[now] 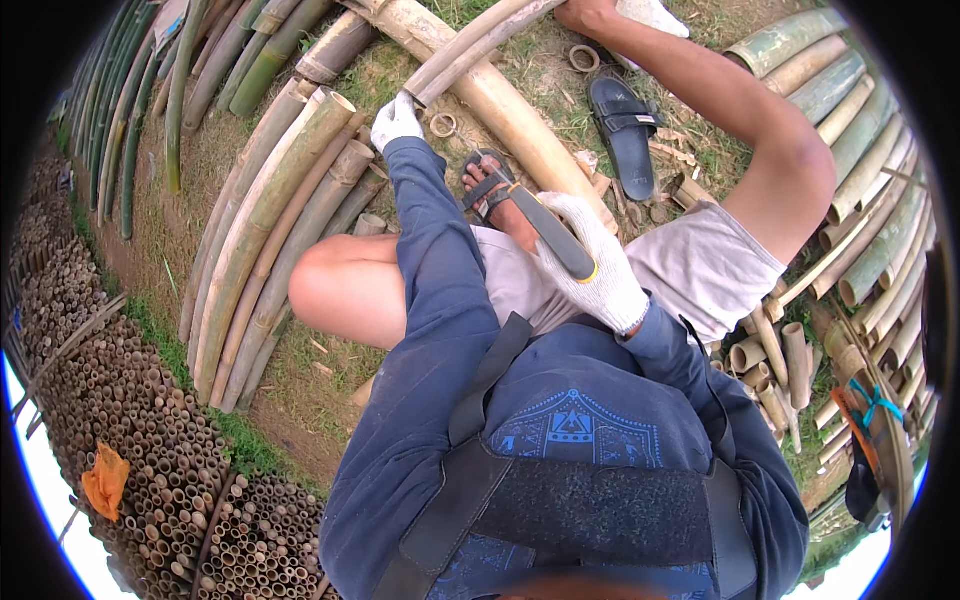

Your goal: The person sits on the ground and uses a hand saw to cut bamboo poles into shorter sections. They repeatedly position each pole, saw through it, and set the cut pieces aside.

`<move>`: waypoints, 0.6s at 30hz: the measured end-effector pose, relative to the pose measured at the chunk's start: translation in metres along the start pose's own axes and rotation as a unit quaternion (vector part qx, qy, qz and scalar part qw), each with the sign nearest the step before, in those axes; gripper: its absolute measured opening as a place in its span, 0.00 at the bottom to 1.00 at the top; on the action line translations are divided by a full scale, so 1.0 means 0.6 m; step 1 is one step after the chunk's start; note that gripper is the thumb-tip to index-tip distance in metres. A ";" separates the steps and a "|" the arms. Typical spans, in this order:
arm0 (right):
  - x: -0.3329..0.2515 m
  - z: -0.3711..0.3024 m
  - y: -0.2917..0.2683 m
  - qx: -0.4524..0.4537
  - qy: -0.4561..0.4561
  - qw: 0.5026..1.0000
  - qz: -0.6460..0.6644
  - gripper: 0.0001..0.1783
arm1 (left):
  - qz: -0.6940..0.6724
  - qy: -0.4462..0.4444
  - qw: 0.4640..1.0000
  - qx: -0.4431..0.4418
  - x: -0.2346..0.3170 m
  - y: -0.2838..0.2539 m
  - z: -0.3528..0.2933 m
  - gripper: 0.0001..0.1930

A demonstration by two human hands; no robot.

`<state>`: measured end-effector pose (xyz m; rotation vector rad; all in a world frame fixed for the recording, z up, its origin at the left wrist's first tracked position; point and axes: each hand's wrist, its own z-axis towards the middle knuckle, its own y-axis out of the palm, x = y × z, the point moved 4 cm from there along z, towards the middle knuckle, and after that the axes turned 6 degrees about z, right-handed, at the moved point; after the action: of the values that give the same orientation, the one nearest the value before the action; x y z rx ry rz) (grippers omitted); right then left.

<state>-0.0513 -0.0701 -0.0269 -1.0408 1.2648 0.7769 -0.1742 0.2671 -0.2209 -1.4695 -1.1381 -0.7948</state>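
Bamboo pole (487, 45) is beyond both hands, up ahead of the left one. Long axis runs from its cut near end, at the left hand, away to the upper right, crossing over the thick bamboo log (525, 125). Left hand (396, 122) is the nearer: arm stretched forward, white-gloved fingers pinching the pole's near end. Right hand (607, 272) sits back and to the right, above the lap, elbow bent, gloved fingers wrapped round a black-handled hand tool (560, 240). Handle points forward-left, roughly square to the pole, well apart from it. Looks like a saw, but the blade is too thin here to confirm. Bamboo ring (443, 125) lies just right of the left hand, near the sandalled left foot (487, 182). Empty black sandal (622, 112) is right of the log.
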 end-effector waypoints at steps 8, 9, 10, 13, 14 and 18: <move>-0.044 -0.046 -0.033 0.024 0.032 0.998 -0.056 0.29 | 0.008 -0.050 0.998 -0.026 -0.029 0.000 0.023 0.20; -0.012 -0.006 -0.011 0.028 0.003 0.999 -0.032 0.28 | 0.016 -0.060 0.998 -0.027 -0.030 -0.001 0.024 0.20; 0.011 0.025 0.008 0.020 -0.004 1.000 -0.020 0.29 | 0.046 -0.054 0.997 -0.019 -0.026 -0.002 0.025 0.20; 0.062 0.085 0.042 0.009 -0.044 0.999 0.019 0.30 | 0.072 -0.020 0.997 -0.008 -0.016 -0.006 0.019 0.20; 0.068 0.086 0.042 0.001 -0.027 0.999 0.033 0.30 | 0.054 -0.036 0.998 -0.012 -0.017 -0.004 0.018 0.20; -0.007 -0.008 -0.006 -0.011 0.007 0.999 -0.034 0.29 | 0.077 0.013 0.997 -0.009 -0.017 -0.005 0.014 0.19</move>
<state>-0.0503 -0.0754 -0.0219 -1.1032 1.2294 0.7326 -0.1814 0.2729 -0.2312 -1.5373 -0.9873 -0.7175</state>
